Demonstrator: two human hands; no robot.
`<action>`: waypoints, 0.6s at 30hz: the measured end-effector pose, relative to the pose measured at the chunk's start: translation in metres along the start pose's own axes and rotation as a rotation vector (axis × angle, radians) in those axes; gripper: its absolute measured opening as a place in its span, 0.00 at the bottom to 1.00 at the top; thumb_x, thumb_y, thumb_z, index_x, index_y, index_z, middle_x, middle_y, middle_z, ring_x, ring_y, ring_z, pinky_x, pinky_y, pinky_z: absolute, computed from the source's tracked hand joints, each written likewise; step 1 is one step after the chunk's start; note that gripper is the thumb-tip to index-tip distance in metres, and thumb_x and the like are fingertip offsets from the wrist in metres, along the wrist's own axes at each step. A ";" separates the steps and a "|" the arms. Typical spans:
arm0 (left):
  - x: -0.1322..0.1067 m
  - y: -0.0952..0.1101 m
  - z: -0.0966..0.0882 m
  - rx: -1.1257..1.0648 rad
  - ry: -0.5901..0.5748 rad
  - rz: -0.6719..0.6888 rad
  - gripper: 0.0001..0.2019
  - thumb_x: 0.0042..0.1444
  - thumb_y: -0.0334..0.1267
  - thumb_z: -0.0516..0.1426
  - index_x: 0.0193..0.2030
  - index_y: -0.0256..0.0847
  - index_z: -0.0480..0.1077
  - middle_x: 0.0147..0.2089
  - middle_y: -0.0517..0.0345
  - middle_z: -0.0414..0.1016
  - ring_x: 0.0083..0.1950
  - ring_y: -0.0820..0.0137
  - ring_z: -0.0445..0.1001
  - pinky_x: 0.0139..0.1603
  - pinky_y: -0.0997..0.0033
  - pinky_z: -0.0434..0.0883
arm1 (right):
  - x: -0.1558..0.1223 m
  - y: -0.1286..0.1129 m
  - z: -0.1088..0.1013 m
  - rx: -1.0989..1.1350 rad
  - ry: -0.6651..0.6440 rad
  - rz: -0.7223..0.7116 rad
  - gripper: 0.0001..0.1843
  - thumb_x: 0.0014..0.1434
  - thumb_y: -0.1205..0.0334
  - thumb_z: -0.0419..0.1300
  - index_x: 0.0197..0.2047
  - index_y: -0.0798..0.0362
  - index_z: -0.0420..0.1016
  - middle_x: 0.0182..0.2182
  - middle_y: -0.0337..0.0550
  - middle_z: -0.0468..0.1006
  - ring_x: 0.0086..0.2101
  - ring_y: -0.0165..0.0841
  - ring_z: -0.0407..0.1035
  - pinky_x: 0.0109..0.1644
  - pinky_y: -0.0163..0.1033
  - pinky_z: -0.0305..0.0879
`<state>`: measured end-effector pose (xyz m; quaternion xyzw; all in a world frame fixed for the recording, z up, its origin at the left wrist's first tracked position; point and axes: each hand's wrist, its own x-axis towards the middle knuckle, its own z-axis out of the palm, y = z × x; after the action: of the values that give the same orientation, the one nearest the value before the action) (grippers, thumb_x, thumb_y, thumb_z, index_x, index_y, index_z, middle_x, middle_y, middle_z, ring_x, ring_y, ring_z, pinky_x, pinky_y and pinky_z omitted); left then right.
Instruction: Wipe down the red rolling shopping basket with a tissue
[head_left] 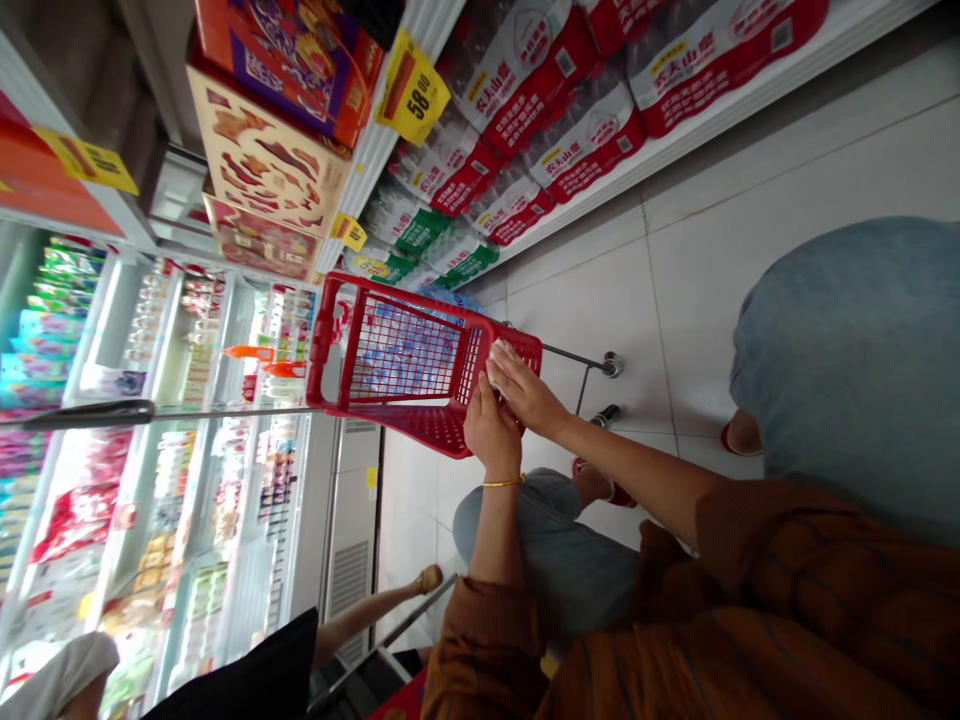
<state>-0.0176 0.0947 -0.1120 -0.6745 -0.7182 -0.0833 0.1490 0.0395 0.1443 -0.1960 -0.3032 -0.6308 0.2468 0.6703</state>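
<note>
The picture is turned on its side. A red shopping cart [390, 300] stands on the tiled floor with bottled-water packs showing through its mesh. My right hand [529, 392] lies on the cart's near rim, fingers pressed over a small white wipe [501, 352]. My left hand [491, 432], with a gold bangle on the wrist, sits just under the right one, curled against the same rim; its fingertips are hidden. Both arms wear rust-brown striped sleeves. My legs are in blue jeans.
Shelves of shrink-wrapped water packs [570, 120] and boxed goods [270, 160] with yellow price tags line the top. A glass-fronted chiller [172, 480] fills the left. Another person's leg and shoe [429, 578] and a black garment are at the bottom left. Pale tiled floor [750, 220] lies to the right.
</note>
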 end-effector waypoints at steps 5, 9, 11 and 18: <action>-0.001 -0.002 0.003 0.014 0.023 -0.022 0.23 0.60 0.28 0.47 0.62 0.39 0.64 0.55 0.47 0.74 0.53 0.64 0.74 0.52 0.67 0.72 | -0.013 0.007 0.000 -0.017 -0.085 0.054 0.29 0.70 0.67 0.42 0.71 0.45 0.39 0.70 0.43 0.46 0.68 0.37 0.32 0.71 0.55 0.46; -0.002 -0.003 0.007 0.014 0.047 -0.034 0.23 0.60 0.29 0.47 0.62 0.39 0.65 0.55 0.47 0.75 0.53 0.64 0.74 0.52 0.67 0.72 | -0.018 0.009 -0.003 -0.024 -0.097 0.016 0.30 0.69 0.68 0.42 0.71 0.45 0.38 0.70 0.42 0.45 0.68 0.37 0.33 0.71 0.55 0.45; -0.002 -0.003 0.009 0.015 0.053 -0.038 0.23 0.60 0.29 0.47 0.62 0.39 0.64 0.54 0.47 0.75 0.53 0.64 0.74 0.52 0.66 0.72 | -0.022 0.012 -0.004 -0.043 -0.095 0.005 0.31 0.69 0.69 0.43 0.71 0.44 0.37 0.70 0.42 0.44 0.68 0.36 0.34 0.71 0.55 0.46; -0.004 -0.006 0.015 0.073 0.076 -0.010 0.24 0.60 0.30 0.47 0.63 0.40 0.64 0.53 0.49 0.76 0.50 0.65 0.75 0.48 0.69 0.72 | -0.056 0.035 -0.007 -0.115 -0.133 0.063 0.35 0.67 0.74 0.41 0.71 0.42 0.31 0.70 0.42 0.40 0.68 0.36 0.33 0.70 0.55 0.47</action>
<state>-0.0249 0.0949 -0.1268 -0.6616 -0.7178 -0.0836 0.2002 0.0437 0.1280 -0.2603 -0.3439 -0.6772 0.2505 0.6004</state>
